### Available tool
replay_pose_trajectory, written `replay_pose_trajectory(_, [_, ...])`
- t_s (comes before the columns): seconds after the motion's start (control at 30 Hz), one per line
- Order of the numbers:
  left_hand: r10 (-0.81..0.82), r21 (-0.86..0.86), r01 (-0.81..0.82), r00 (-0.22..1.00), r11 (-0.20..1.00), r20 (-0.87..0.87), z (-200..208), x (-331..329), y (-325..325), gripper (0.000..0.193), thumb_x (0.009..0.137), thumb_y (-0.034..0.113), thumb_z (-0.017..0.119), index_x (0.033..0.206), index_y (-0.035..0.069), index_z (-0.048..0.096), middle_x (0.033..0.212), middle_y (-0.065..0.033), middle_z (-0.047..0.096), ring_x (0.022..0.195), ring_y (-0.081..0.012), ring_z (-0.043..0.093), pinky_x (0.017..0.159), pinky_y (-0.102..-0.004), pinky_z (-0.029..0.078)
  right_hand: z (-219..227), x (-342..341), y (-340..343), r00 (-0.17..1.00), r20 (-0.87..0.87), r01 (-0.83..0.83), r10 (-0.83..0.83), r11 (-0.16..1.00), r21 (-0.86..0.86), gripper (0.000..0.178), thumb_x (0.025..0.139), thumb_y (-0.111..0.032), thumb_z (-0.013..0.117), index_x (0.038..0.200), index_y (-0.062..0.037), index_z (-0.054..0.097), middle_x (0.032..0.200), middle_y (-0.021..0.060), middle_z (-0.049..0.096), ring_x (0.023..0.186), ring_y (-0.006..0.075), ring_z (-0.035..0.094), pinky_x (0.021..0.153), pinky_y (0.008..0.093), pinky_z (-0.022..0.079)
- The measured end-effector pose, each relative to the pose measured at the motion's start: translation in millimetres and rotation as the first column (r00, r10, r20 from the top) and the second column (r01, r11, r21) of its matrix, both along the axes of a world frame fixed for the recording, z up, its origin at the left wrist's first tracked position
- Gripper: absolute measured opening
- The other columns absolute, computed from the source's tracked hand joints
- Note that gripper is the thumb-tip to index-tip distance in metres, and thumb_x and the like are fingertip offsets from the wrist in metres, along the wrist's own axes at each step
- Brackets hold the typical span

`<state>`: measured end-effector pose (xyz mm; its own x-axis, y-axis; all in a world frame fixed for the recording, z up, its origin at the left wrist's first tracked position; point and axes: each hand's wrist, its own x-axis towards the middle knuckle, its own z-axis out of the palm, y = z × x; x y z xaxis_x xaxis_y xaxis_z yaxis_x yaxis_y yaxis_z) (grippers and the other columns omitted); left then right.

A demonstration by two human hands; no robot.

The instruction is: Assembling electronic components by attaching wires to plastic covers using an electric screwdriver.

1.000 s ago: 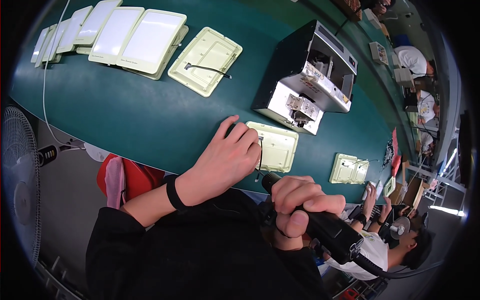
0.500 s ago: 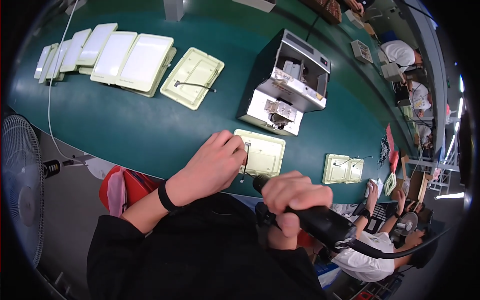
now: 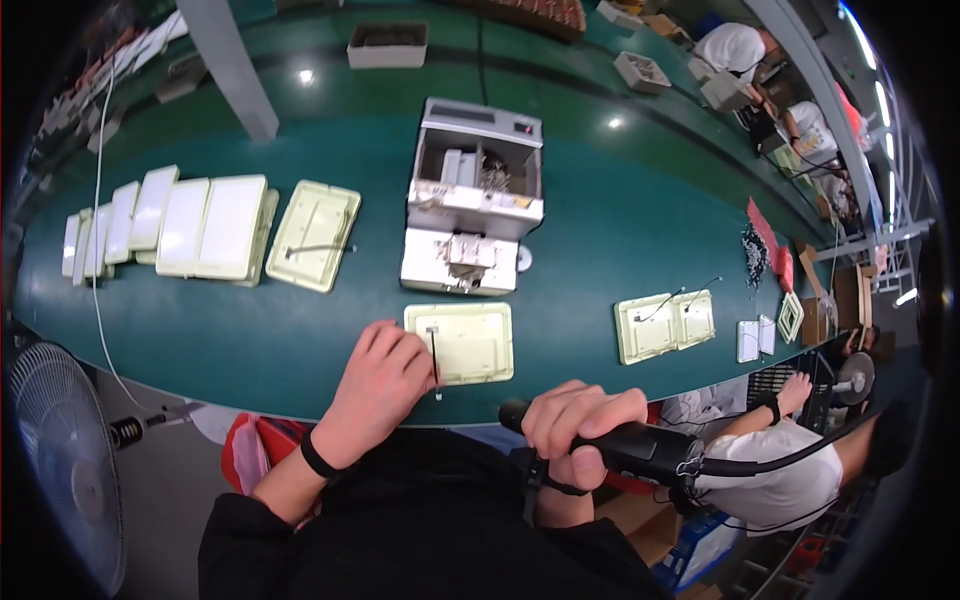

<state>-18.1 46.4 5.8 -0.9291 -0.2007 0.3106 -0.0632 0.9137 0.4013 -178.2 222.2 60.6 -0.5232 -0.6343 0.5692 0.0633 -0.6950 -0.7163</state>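
A pale yellow plastic panel [image 3: 470,340] with a thin black wire lies on the green belt [image 3: 250,330] right in front of me. My left hand [image 3: 380,385] rests on the panel's left edge, fingers bent over the wire. My right hand [image 3: 580,425] is closed around a black electric screwdriver [image 3: 650,455], held level near the belt's front edge, its cable trailing right. Just behind the panel stands a grey screw feeder machine [image 3: 470,210].
A row of pale panels [image 3: 190,225] lies at the left, one [image 3: 312,235] with a wire. Another panel pair [image 3: 665,325] sits at the right by a seated person [image 3: 770,460]. A fan [image 3: 60,440] stands lower left. Other workers sit far right.
The view has swung so the belt now runs level. My left hand stays on the panel's left edge and my right hand keeps the screwdriver by the front edge.
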Motion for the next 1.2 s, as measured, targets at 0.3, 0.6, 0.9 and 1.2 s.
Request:
replay_pose_trajectory(0.3, [-0.194,-0.010,0.200,0.960,0.980,0.199,43.7,4.6,-30.4,0.020,0.087,0.023,0.078,0.095,0.008,0.067,0.094,-0.0074,0.059,0.097,-0.0291,0.058,0.089,-0.0425,0.047,-4.0,0.9,22.9,0.980,0.187,-0.059,0.074,0.995,-0.080,0.030,0.095,-0.013,0.079,0.105,-0.0038,0.052,0.067,0.0085,0.061,0.051,0.0195,0.056,0.052,0.0359,0.049])
replay_pose_trajectory(0.6, [-0.105,0.027,0.102,0.985,0.994,0.140,38.8,5.4,-40.0,0.013,0.085,0.011,0.081,0.089,0.009,0.068,0.091,-0.0045,0.060,0.087,-0.0283,0.058,0.080,-0.0407,0.046,-4.6,-0.1,33.9,0.976,0.212,0.065,-0.054,0.997,-0.044,0.034,0.096,-0.016,0.080,0.106,-0.0049,0.050,0.067,0.0072,0.061,0.050,0.0180,0.055,0.050,0.0343,0.048])
replay_pose_trajectory(0.9, [-0.048,-0.015,0.049,0.998,0.999,0.031,13.3,-0.4,8.7,0.010,0.087,0.013,0.074,0.094,0.010,0.068,0.093,-0.0045,0.057,0.089,-0.0248,0.058,0.080,-0.0378,0.045,-11.1,-1.7,26.6,0.975,0.221,0.043,-0.040,0.999,-0.011,0.034,0.096,-0.016,0.080,0.107,-0.0040,0.050,0.069,0.0079,0.062,0.053,0.0189,0.057,0.052,0.0354,0.050])
replay_pose_trajectory(1.2, [0.017,-0.172,-0.028,0.998,0.985,-0.065,10.0,7.2,27.4,0.016,0.078,0.008,0.076,0.091,0.006,0.067,0.089,-0.0078,0.056,0.088,-0.0284,0.056,0.080,-0.0455,0.042,-23.0,7.1,29.3,0.987,0.153,0.021,-0.047,0.986,0.165,0.025,0.096,-0.002,0.071,0.111,-0.0044,0.050,0.073,0.0090,0.059,0.061,0.0168,0.056,0.059,0.0344,0.047])
